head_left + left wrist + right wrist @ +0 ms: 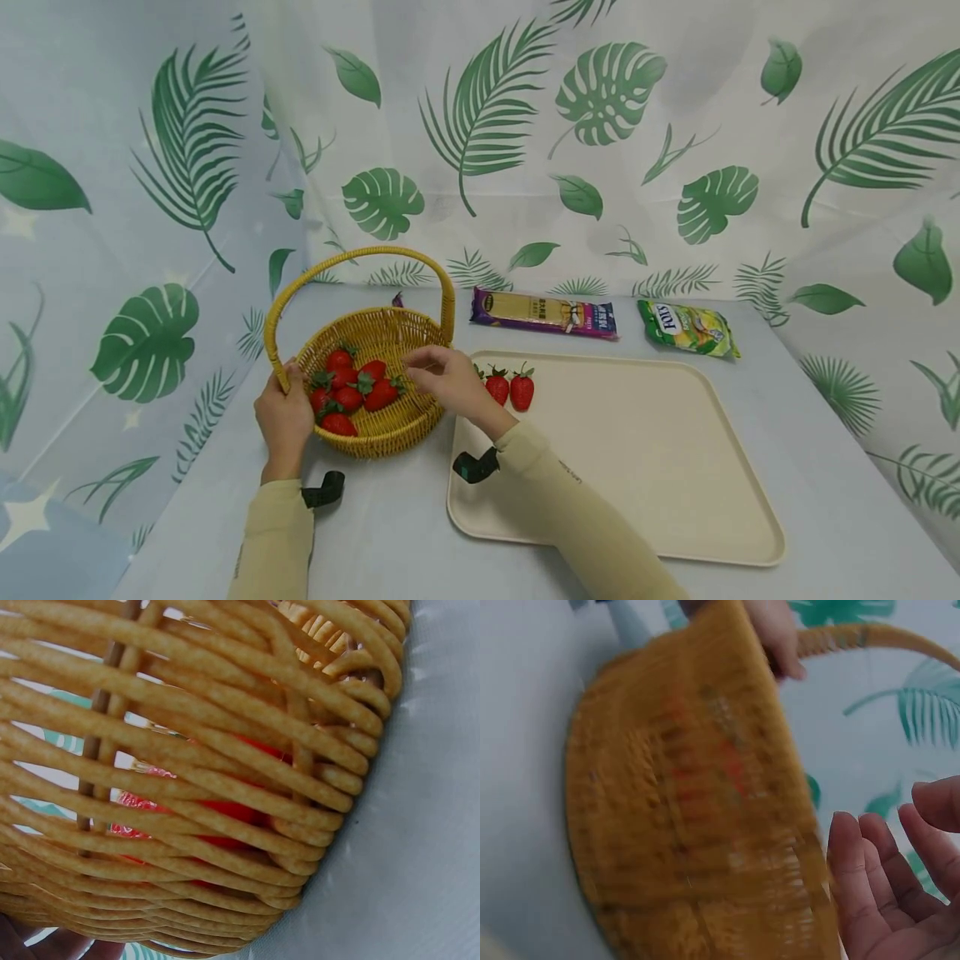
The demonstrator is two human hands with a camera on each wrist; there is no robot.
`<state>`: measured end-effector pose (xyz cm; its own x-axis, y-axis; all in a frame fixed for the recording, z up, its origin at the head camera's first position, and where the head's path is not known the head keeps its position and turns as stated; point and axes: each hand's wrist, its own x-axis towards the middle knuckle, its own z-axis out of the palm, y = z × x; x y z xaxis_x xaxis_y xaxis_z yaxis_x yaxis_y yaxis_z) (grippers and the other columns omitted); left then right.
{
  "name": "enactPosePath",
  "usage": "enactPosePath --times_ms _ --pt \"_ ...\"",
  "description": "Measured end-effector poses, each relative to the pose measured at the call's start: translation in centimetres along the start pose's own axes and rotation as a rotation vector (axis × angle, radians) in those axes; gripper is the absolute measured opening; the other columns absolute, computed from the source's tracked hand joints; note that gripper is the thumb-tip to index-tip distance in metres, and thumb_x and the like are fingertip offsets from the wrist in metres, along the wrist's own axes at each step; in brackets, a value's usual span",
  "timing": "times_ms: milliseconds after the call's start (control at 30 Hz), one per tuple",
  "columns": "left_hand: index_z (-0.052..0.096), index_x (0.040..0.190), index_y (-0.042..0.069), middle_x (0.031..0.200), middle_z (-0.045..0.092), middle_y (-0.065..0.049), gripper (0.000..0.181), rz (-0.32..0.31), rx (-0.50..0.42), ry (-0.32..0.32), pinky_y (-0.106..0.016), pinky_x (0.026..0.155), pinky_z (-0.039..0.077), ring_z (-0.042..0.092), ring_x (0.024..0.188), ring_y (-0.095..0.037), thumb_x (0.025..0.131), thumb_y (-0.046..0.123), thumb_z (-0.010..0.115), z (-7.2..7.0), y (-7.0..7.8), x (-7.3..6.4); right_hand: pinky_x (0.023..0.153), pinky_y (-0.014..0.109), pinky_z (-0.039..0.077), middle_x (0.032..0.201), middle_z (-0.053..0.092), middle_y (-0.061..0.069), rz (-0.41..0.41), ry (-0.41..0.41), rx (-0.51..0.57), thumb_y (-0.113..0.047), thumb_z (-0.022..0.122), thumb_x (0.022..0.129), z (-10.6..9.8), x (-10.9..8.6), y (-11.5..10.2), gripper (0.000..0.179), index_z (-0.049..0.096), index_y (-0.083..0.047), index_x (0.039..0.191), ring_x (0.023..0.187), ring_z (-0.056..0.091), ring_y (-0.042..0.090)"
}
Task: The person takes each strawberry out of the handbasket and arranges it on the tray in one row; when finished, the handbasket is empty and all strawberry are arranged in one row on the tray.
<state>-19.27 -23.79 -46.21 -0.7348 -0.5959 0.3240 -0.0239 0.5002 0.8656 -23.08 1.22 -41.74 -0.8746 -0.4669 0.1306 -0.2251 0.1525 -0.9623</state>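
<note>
A yellow woven basket (pixel 390 435) with a tall arched handle stands on the left part of the table. Several red strawberries (pixel 347 398) with green tops lie inside it, toward its left side. My left hand (pixel 285 415) holds the basket's left rim near the foot of the handle. Over the right rim hovers my right hand (pixel 450 379), its fingers loosely bent and nothing between them in the right wrist view. Close beyond that hand, strawberries (pixel 522 390) lie at the left end of a beige tray (pixel 637 450), one of them partly hidden by the hand.
Behind the tray lies a purple pack of pasta (pixel 543 312), with a green and yellow snack bag (pixel 688 328) to its right. A leaf-patterned curtain (pixel 495 167) borders the table at the back and sides. A small purple thing (pixel 397 299) shows behind the basket.
</note>
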Motion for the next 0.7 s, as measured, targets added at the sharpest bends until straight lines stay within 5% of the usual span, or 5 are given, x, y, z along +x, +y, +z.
enactPosePath --times_ms 133,367,700 --pt "0.062 0.126 -0.003 0.11 0.067 -0.025 0.048 -0.001 -0.001 -0.004 -0.054 0.095 0.039 0.057 0.109 -0.044 0.106 0.035 0.041 0.0 0.0 0.0 0.078 0.041 0.055 0.105 0.069 0.004 0.0 -0.052 -0.029 -0.017 0.064 0.096 2.1 0.8 0.0 0.022 0.069 -0.006 0.114 0.088 0.067 0.029" --pt "0.061 0.127 -0.003 0.11 0.067 -0.025 0.049 0.003 -0.007 -0.007 -0.053 0.097 0.038 0.056 0.111 -0.043 0.106 0.036 0.041 0.0 -0.2 0.2 0.086 0.048 0.053 0.108 0.069 0.004 0.065 -0.109 0.089 -0.015 0.066 0.094 4.7 2.6 0.0 0.027 0.067 -0.003 0.118 0.099 0.065 0.039" --pt "0.06 0.13 -0.002 0.108 0.068 -0.024 0.049 0.003 0.002 -0.008 -0.054 0.1 0.038 0.056 0.113 -0.043 0.106 0.036 0.041 0.1 -0.4 0.2 0.081 0.03 0.053 0.112 0.068 0.0 0.162 -0.339 -0.131 -0.018 0.071 0.091 5.5 4.5 0.7 0.032 0.068 -0.008 0.121 0.093 0.065 0.016"
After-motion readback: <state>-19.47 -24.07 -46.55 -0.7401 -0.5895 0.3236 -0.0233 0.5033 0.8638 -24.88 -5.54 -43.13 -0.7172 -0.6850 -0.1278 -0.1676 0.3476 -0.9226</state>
